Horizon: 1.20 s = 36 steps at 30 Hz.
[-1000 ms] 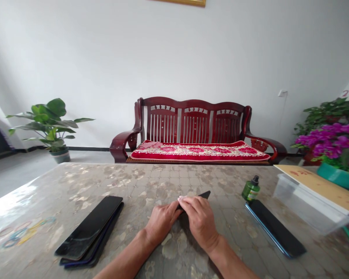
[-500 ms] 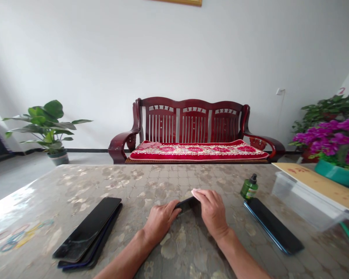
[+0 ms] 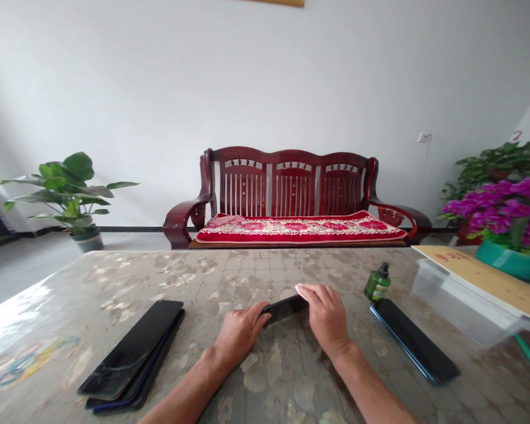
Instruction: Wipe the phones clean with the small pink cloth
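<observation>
Between my hands a black phone (image 3: 285, 308) is held up off the table, tilted, its right end higher. My left hand (image 3: 241, 331) grips its left end between thumb and fingers. At the right end, my right hand (image 3: 327, 318) pinches a small white cloth (image 3: 301, 290) against the phone's upper edge. A stack of dark phones (image 3: 135, 347) lies on the left of the table. Another phone (image 3: 413, 340) with a blue edge lies on the right, just below a green bottle (image 3: 377, 284) with a black cap.
Coloured rubber bands (image 3: 35, 360) lie on the patterned table (image 3: 229, 274) at far left. At right stand a clear plastic box (image 3: 454, 306) with a tan board (image 3: 490, 282) on top and purple flowers (image 3: 507, 206). A red wooden bench (image 3: 294, 188) is behind.
My right hand has moved slightly right, with the white cloth, and my left hand slightly left. More of the phone's dark face shows between them. The whole view has shifted a little.
</observation>
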Each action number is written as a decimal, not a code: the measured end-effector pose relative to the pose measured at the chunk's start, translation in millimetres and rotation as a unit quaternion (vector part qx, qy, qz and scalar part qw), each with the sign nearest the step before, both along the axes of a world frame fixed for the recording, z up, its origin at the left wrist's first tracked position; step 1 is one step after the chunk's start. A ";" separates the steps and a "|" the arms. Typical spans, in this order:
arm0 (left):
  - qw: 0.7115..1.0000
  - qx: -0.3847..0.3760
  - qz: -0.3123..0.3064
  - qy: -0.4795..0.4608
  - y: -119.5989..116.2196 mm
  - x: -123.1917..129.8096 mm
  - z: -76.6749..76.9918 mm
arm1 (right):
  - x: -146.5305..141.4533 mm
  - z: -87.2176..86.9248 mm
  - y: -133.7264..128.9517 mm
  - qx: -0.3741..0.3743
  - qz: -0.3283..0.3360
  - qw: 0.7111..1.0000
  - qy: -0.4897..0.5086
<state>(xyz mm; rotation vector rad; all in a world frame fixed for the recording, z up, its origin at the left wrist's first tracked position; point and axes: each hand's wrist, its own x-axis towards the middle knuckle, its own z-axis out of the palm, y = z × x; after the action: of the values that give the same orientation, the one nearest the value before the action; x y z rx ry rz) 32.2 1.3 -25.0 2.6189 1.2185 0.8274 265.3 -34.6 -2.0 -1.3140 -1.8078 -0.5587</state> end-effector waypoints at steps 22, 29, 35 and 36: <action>0.999 -0.046 -0.001 0.022 3.9 -7.8 22.3 | 6.4 -4.7 2.9 0.005 0.003 1.000 0.025; 0.996 -0.059 0.006 0.061 5.1 -6.0 32.9 | 12.1 -22.5 13.3 -0.015 0.051 0.976 0.212; 0.991 -0.070 0.035 0.104 1.7 -1.3 45.1 | 12.0 -39.7 22.8 -0.058 0.049 0.918 0.390; 0.990 -0.073 0.038 0.113 1.0 0.1 47.7 | 11.7 -41.6 23.2 -0.068 0.048 0.908 0.411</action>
<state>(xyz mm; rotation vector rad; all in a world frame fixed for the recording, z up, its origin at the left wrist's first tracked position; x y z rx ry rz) 32.3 2.3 22.6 2.6153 1.3831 0.4420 277.0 -11.4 -43.5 -1.2711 -1.1949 0.1856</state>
